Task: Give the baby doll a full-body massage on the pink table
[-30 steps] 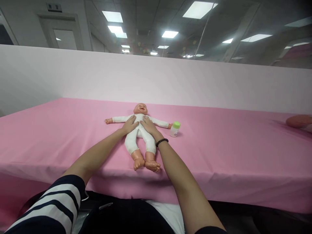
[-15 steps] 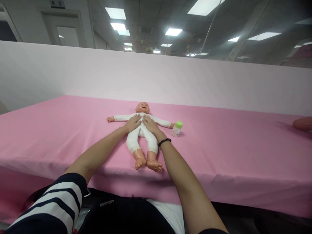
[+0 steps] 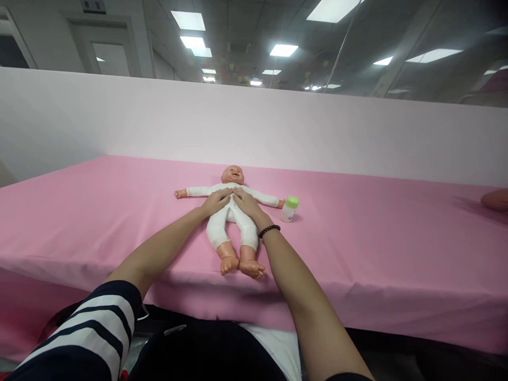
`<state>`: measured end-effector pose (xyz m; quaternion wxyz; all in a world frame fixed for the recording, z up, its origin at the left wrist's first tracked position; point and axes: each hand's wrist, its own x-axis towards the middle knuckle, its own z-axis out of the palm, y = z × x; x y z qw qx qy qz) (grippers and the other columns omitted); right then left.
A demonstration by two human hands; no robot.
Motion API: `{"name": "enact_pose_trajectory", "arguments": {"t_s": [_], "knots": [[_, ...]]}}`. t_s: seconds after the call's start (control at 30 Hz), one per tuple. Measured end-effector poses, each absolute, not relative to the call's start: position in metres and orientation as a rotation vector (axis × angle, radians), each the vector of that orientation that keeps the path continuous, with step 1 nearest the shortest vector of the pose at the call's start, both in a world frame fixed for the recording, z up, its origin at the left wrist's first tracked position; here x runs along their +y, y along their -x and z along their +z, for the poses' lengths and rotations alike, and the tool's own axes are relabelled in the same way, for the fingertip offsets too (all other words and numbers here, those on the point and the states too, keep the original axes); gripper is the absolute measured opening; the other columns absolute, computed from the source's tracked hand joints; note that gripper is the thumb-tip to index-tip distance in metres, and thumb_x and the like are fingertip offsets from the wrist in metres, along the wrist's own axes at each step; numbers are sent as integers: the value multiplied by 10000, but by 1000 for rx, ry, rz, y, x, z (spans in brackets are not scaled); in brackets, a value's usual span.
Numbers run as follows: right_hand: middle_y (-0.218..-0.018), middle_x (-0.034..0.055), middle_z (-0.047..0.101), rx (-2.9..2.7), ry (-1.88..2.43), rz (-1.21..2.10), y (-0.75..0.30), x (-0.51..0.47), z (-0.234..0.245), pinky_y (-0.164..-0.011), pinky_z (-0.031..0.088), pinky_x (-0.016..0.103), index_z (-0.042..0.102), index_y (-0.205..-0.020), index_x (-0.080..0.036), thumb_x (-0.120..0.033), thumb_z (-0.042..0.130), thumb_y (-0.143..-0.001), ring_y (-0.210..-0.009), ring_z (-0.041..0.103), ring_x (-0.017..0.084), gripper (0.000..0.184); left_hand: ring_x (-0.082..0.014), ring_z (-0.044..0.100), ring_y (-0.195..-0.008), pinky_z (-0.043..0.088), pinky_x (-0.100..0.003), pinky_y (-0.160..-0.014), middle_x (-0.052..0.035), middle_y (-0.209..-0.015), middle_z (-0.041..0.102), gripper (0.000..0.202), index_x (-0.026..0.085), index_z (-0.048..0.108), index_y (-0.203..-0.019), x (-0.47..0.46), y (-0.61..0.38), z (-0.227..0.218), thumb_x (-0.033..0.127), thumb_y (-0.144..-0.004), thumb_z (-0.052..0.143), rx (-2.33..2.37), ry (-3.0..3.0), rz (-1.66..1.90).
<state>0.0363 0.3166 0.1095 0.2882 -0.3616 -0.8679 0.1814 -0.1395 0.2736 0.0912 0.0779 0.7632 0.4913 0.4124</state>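
A baby doll point(image 3: 229, 225) in a white long-sleeved suit lies on its back, with bare plastic feet and hands. My left hand point(image 3: 216, 202) rests flat on the doll's chest from the left side. My right hand point(image 3: 246, 205) lies beside it on the other half of the chest, fingertips almost meeting those of the left. Neither hand grips anything. A small white bottle point(image 3: 289, 209) with a green cap stands just past the doll's outstretched hand, to the right of my right hand. A dark beaded bracelet point(image 3: 269, 230) circles my right wrist.
The pink tablecloth point(image 3: 99, 222) covers a wide table and hangs over its near edge. A pale pink partition point(image 3: 254, 127) stands along the far side. A rounded orange-pink object point(image 3: 496, 200) lies at the right edge of the view.
The view has shifted slightly, so the doll and bottle sit a little further right in the picture. My hands remain on the doll's chest.
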Motion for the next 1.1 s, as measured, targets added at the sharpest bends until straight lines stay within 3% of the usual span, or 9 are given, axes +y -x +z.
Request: {"name": "enact_pose_trajectory", "arguments": {"t_s": [0.17, 0.3, 0.4, 0.53, 0.7, 0.77, 0.83, 0.97, 1.1], "knots": [[-1607, 171, 336, -2263, 1107, 495, -35, 319, 108, -1252, 233, 429, 458, -1497, -58, -355, 446, -990, -1525, 285, 283, 588, -317, 359, -1487, 257, -519, -1258, -137, -1539, 460, 548, 123, 571, -1400, 281, 145, 84, 403, -935, 501, 1693, -2132, 1244], [-1416, 179, 579, -2200, 1102, 432, -38, 311, 114, -1175, 352, 448, 613, -1343, -94, -346, 470, -974, -1367, 508, 304, 469, -309, 505, -1380, 361, -502, -1207, -144, -1432, 581, 459, 117, 639, -1304, 274, 142, 86, 346, -933, 495, 1709, -2129, 1325], [-1319, 119, 659, -2236, 1019, 433, -39, 309, 116, -1145, 394, 386, 682, -1251, -152, -280, 476, -961, -1280, 581, 252, 379, -247, 639, -1202, 480, -428, -1113, -98, -1254, 703, 377, 149, 707, -1191, 266, 138, 91, 285, -932, 468, 1602, -2209, 1353], [-1520, 65, 501, -2331, 939, 502, -38, 314, 113, -1223, 297, 320, 575, -1421, -170, -298, 482, -977, -1447, 428, 194, 471, -225, 614, -1253, 465, -395, -1137, -76, -1318, 675, 415, 165, 682, -1268, 265, 137, 95, 311, -946, 464, 1500, -2275, 1312], [-1634, 154, 271, -2318, 1076, 541, -36, 317, 110, -1267, 192, 426, 407, -1529, -55, -398, 455, -1000, -1547, 226, 274, 632, -309, 440, -1433, 299, -507, -1243, -134, -1468, 547, 487, 110, 635, -1326, 275, 141, 90, 368, -937, 498, 1651, -2208, 1262], [-1610, 192, 315, -2284, 1102, 516, -38, 314, 112, -1249, 230, 428, 446, -1496, -37, -412, 474, -991, -1524, 285, 294, 629, -328, 417, -1446, 292, -531, -1240, -145, -1480, 533, 487, 108, 630, -1321, 276, 142, 88, 374, -935, 498, 1725, -2163, 1277], [-1516, 201, 472, -2251, 1103, 483, -40, 310, 115, -1210, 298, 429, 553, -1406, -64, -389, 477, -984, -1446, 420, 301, 538, -316, 466, -1408, 336, -512, -1219, -140, -1440, 573, 459, 117, 643, -1295, 274, 142, 87, 357, -939, 481, 1749, -2152, 1305], [-1381, 121, 621, -2251, 1033, 463, -41, 306, 118, -1170, 354, 377, 660, -1294, -157, -291, 472, -966, -1346, 533, 248, 401, -250, 597, -1271, 437, -421, -1155, -102, -1326, 666, 433, 140, 667, -1270, 265, 140, 91, 326, -948, 445, 1638, -2235, 1324], [-1558, 43, 452, -2333, 961, 523, -38, 312, 113, -1243, 248, 324, 544, -1454, -177, -278, 480, -966, -1515, 312, 200, 503, -213, 552, -1338, 409, -366, -1188, -46, -1413, 612, 478, 187, 616, -1365, 265, 140, 94, 377, -955, 461, 1500, -2331, 1233]]}}
